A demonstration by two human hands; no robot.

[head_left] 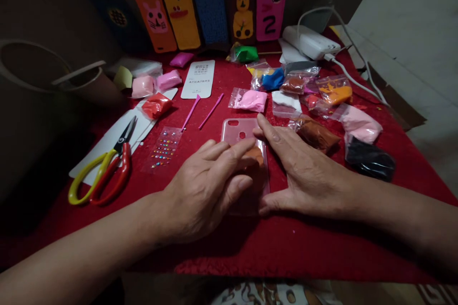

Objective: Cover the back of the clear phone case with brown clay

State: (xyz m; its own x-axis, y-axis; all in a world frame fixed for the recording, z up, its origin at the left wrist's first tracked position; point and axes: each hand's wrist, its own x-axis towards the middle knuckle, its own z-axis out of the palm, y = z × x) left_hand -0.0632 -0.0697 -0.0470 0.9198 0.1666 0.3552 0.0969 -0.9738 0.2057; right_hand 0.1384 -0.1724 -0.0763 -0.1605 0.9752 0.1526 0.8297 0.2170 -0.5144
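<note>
A clear phone case (231,126) lies flat on the red cloth in front of me, with orange-brown clay (255,153) on its middle. My left hand (211,183) is over the case, its fingers stretched out and touching the clay. Part of the clay and the case is hidden beneath it. Along the case's right side, my right hand (304,171) holds it steady, forefinger at the upper corner and thumb near the lower one. Just beyond the case are two pink modelling tools (211,111) and a bag of pink clay (252,101).
Scissors (119,152) with yellow and red handles lie left on white card, beside a rhinestone sheet (165,147). Several clay bags, including a black one (370,158), spread to the right. Decorated phone cases (181,9) stand at the back. A white power bank (310,42) trails a cable.
</note>
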